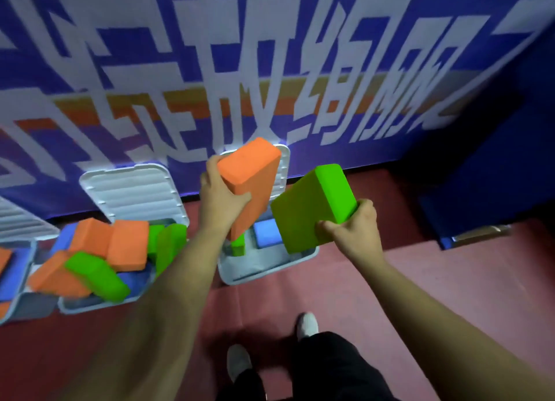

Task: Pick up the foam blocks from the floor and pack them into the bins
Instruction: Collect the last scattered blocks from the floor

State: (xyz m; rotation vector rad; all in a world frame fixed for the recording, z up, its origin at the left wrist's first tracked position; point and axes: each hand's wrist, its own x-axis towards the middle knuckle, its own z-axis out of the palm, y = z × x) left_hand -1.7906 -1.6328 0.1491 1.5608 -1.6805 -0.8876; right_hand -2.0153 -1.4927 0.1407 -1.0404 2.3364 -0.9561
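My left hand point(220, 199) grips an orange foam block point(250, 184), tilted on end above the right white bin point(231, 276). My right hand point(354, 229) grips a green foam block point(312, 208) by its near corner, over that bin's right side. Inside this bin lie a blue block point(265, 235) and a small green block point(238, 245). The middle bin point(72, 307) to the left is heaped with orange blocks point(126, 244) and green blocks point(96, 276), with blue ones beneath.
A third bin point(18, 280) shows at the far left edge. Open white lids point(135, 193) lean against the blue banner wall point(270, 55). A blue padded barrier point(495, 166) stands at the right. My feet point(306, 325) are on the red floor.
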